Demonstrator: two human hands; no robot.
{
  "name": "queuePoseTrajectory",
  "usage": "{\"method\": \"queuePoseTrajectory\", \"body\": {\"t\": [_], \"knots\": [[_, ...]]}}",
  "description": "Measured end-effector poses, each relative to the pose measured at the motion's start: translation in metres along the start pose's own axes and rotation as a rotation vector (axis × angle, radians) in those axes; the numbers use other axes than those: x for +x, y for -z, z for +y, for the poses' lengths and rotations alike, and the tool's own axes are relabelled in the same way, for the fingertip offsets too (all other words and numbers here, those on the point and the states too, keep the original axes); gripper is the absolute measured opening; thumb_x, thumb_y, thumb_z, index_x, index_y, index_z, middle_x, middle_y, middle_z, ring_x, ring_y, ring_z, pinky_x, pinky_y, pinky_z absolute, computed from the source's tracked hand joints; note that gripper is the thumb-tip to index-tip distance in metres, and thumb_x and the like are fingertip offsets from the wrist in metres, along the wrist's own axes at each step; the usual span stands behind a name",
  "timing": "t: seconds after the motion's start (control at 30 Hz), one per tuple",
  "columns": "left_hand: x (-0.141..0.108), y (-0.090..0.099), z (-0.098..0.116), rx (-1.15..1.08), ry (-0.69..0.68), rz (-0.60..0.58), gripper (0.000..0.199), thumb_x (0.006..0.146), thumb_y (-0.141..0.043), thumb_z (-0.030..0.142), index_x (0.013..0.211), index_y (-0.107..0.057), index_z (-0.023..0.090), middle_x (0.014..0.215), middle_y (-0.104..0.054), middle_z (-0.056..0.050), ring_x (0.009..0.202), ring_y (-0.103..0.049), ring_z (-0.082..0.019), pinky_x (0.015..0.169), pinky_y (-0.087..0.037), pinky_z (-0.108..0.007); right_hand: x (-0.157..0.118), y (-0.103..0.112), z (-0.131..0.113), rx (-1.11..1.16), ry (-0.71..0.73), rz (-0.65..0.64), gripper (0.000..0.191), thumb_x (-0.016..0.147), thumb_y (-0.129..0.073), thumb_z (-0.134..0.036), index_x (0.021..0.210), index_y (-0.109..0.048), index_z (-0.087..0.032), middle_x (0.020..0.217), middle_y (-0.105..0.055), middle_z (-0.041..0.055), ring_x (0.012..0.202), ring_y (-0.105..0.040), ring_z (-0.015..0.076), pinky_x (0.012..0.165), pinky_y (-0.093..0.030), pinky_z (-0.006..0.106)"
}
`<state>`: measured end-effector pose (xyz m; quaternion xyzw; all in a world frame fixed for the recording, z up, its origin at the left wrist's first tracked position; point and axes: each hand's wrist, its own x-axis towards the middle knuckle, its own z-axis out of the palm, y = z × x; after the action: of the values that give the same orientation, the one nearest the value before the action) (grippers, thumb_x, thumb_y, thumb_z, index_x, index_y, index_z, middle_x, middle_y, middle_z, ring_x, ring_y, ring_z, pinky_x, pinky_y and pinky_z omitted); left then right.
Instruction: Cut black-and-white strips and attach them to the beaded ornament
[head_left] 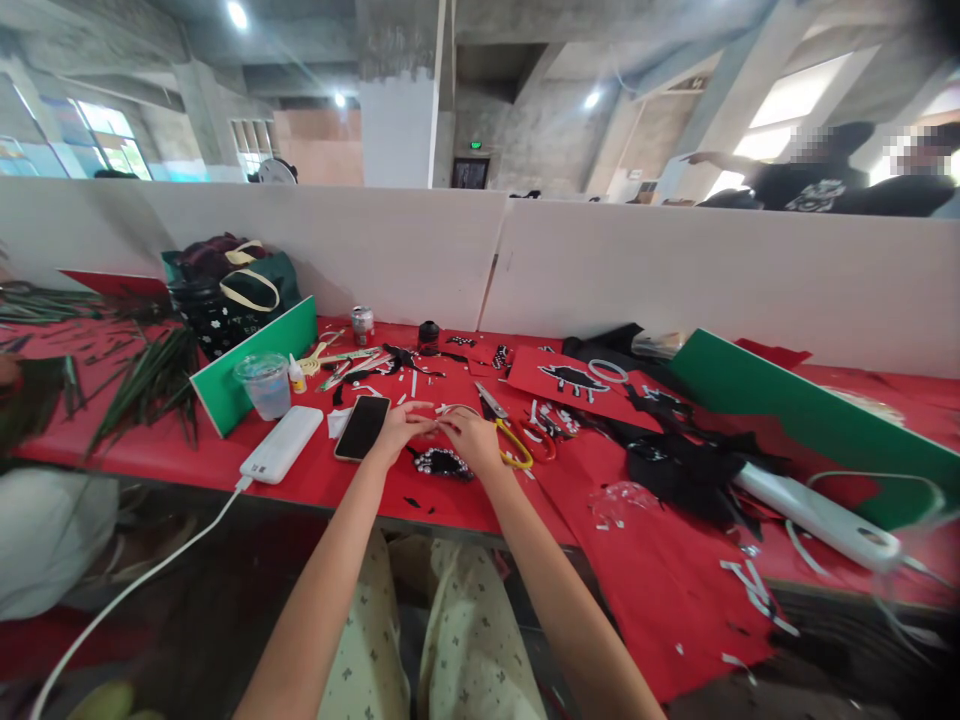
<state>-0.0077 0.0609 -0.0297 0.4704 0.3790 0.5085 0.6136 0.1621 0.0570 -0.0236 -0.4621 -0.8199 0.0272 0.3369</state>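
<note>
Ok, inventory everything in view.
Tabletop: 1, red, foreground
Partition: 1, white, behind
Phone: 1, black, centre left
Beaded piece: 1, black, front centre
Yellow-handled scissors: 1, silver blade, centre
Power bank: 1, white, left
Cup: 1, clear, left
Bottle: 1, white and yellow, beside cup
Can: 1, silver, back
Jar: 1, black, back
Boards: 2, green, either side
Bag: 1, dark green, left
Device: 1, white, right
Strips: many, green, far left
Fabric: several, black, right
People: at least two, dark clothing, upper right
Left hand: 1, bare, centre
Right hand: 1, bare, centre

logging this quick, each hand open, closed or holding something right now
Left hand: fingers bent; whether it holds anything can't be told.
Right hand: fingers bent; what it holds, if anything, can't be told.
</note>
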Motion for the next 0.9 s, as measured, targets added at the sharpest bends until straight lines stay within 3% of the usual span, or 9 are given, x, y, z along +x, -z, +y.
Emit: {"method": "queuePoseTrajectory", "body": {"t": [0.2,0.37,0.43,0.6,0.77,0.9], "knots": [[-0.001,-0.003,0.0,0.079,-0.054,-0.052,0.043,0.063,-0.077,0.023,0.1,-0.058,0.015,0.068,-0.066,0.001,0.066,-0.067,-0.016,0.07,-0.052,-0.029,0.0,0.002,0.0,0.077,-0.011,-0.052,0.02,0.087,-0.053,-0.024,0.094,-0.071,-0.026,0.098,-0.07,0.002,0.091,-0.064,0.0161,0.079,-0.048,0.025],[-0.004,-0.004,0.005,0.048,-0.1,0.041,0.039,0.066,-0.073,0.023,0.101,-0.057,0.017,0.071,-0.065,0.001,0.059,-0.064,-0.013,0.057,-0.049,-0.023,-0.017,0.015,0.006,0.256,-0.161,-0.084,0.024,0.086,-0.053,-0.027,0.106,-0.066,-0.026,0.097,-0.071,0.0027,0.083,-0.066,0.0169,0.073,-0.05,0.027],[-0.007,-0.004,0.009,-0.049,-0.046,-0.04,0.038,0.065,-0.073,0.021,0.099,-0.058,0.017,0.072,-0.064,0.001,0.063,-0.066,-0.015,0.061,-0.052,-0.025,-0.032,0.023,0.01,0.261,-0.249,-0.102,0.022,0.084,-0.055,-0.029,0.104,-0.064,-0.024,0.089,-0.071,0.003,0.078,-0.066,0.0179,0.07,-0.049,0.027],[-0.015,-0.007,0.013,-0.103,0.164,-0.436,0.029,0.064,-0.074,0.015,0.091,-0.062,0.015,0.075,-0.062,-0.001,0.081,-0.068,-0.021,0.084,-0.052,-0.037,-0.065,0.035,0.009,0.18,-0.296,-0.172,0.024,0.08,-0.057,-0.026,0.103,-0.058,-0.021,0.077,-0.067,0.002,0.071,-0.064,0.0185,0.066,-0.047,0.028],[-0.015,-0.008,0.008,-0.012,0.196,-0.523,0.029,0.067,-0.073,0.015,0.094,-0.064,0.014,0.078,-0.065,-0.003,0.08,-0.068,-0.019,0.084,-0.051,-0.032,-0.074,0.029,0.002,0.164,-0.301,-0.171,0.023,0.076,-0.051,-0.019,0.098,-0.056,-0.023,0.082,-0.066,0.0013,0.074,-0.062,0.0178,0.066,-0.045,0.027],[-0.015,-0.006,0.007,0.035,0.235,-0.569,0.03,0.067,-0.074,0.015,0.095,-0.063,0.014,0.082,-0.069,-0.007,0.083,-0.068,-0.019,0.08,-0.05,-0.028,-0.075,0.022,0.007,0.307,-0.343,-0.111,0.019,0.075,-0.05,-0.022,0.093,-0.054,-0.022,0.079,-0.065,0.0009,0.071,-0.061,0.0172,0.065,-0.046,0.028]]}}
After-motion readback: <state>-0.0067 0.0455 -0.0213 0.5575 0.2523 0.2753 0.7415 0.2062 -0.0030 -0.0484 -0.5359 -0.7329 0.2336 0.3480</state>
